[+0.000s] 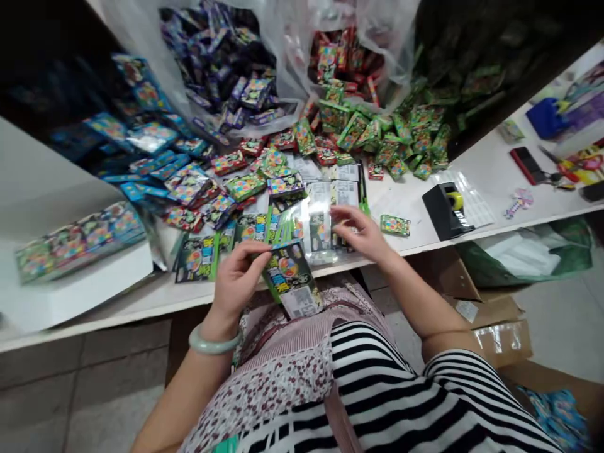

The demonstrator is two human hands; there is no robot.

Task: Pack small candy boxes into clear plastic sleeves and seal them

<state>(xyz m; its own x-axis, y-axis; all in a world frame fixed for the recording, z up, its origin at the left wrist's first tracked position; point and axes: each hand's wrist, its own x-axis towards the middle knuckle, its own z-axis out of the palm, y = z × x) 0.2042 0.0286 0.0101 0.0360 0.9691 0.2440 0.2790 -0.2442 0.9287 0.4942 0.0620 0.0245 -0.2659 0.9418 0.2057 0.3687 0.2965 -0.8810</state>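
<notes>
My left hand (237, 277), wearing a pale bangle, pinches a flat black and green printed packet (290, 272) between thumb and fingers. The packet tilts over the table's front edge, and a white printed panel shows at its lower end. My right hand (358, 233) has its fingers curled at the edge of a shiny clear plastic sleeve (321, 220). Beneath the sleeve and beside it lie more black and green packets (195, 258). Small colourful boxes (285, 184) rest on top of them, just beyond my hands.
Plastic bags spill purple boxes (257, 91) and red boxes (328, 60). Green boxes (396, 141) and blue boxes (153, 135) are heaped beside them. A tape dispenser (443, 214) and a single green box (395, 225) stand right. A white tray (94, 277) holds boxes left.
</notes>
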